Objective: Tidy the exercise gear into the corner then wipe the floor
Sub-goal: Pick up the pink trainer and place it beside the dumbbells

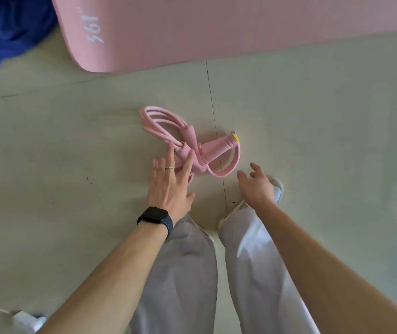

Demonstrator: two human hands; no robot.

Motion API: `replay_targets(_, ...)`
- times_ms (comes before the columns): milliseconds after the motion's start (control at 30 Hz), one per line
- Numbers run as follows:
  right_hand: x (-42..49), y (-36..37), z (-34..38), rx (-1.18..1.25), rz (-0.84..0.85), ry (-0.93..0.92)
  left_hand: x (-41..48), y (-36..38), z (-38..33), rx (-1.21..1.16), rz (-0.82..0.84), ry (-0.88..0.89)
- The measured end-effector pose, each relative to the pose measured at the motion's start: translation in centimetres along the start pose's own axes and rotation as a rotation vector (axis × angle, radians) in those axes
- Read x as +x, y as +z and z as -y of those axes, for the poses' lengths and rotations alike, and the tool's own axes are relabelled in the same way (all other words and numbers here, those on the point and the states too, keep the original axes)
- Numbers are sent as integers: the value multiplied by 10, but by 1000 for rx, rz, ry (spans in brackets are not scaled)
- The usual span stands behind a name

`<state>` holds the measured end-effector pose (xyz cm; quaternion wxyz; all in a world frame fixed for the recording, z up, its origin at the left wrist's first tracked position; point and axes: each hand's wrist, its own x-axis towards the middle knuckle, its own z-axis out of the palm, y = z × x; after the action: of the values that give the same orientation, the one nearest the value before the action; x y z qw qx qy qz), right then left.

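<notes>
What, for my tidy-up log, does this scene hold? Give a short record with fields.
left hand: fingers straight, tips on the pink resistance band
right hand: relaxed, holds nothing, beside the band
band: knotted bundle on the floor, in front of the feet
pink mat: unrolled, flat, beyond the band
blue cloth: crumpled at the mat's left end
tidying: band not yet lifted

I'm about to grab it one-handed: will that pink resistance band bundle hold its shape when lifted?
Probably floppy: the pink resistance band is thin loops tied midway, so its ends should dangle. Likely light, being slim tubing. Lying flat, it shouldn't roll.
</notes>
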<state>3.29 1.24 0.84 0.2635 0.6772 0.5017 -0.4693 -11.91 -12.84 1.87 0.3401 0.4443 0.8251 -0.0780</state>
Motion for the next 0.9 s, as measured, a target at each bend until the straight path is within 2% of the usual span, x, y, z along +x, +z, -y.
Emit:
replay_targets(100, 41, 30, -10, 94, -13, -15, 31, 41, -6, -23, -92, 11)
replay_targets(233, 72, 57, -10, 96, -59, -111, 64, 50, -18, -107, -115, -99)
replay_targets(433, 32, 29, 12, -20, -24, -150, 54, 5, -7, -261, 40, -175)
replay_targets(600, -74, -40, 36, -23, -37, -265, -2, -103, -15, -355, 128, -278)
replay_targets(767, -203, -155, 56, -172, -62, -369, -81, -238, -50, -521, 89, -304)
replay_targets(900, -316, -249, 73, -195, -156, -501, -148, -349, -102, -664, -2, -206)
